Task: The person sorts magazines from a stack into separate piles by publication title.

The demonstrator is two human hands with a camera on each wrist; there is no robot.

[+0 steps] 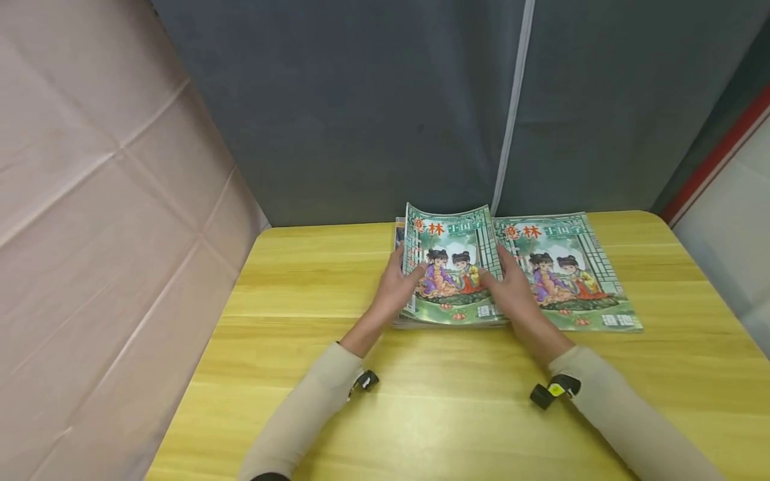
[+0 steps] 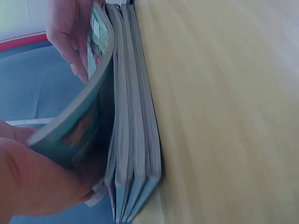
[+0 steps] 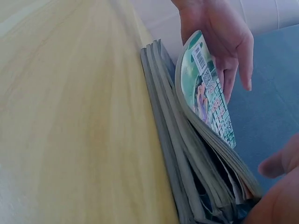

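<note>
Here, left hand [image 1: 394, 288] and right hand [image 1: 511, 288], fingers gripping top magazine [image 1: 452, 267], barcode on cover, stack [image 2: 133, 140] beneath.

The glossy green magazine on top of the stack [image 1: 452, 267] has a cover of green lattice and leaves, red and white title characters, and two cartoon children, one in purple and one in orange-yellow. The flat green magazine beside it [image 1: 565, 274] bears the same printed cover. The stack's page edges [image 2: 133, 140] show grey-white. The wooden table [image 1: 457, 407] is yellow with pale grain streaks. The knitted sleeves [image 1: 313, 414] are beige. Behind hangs dark grey-blue cloth [image 1: 373, 107].
</note>
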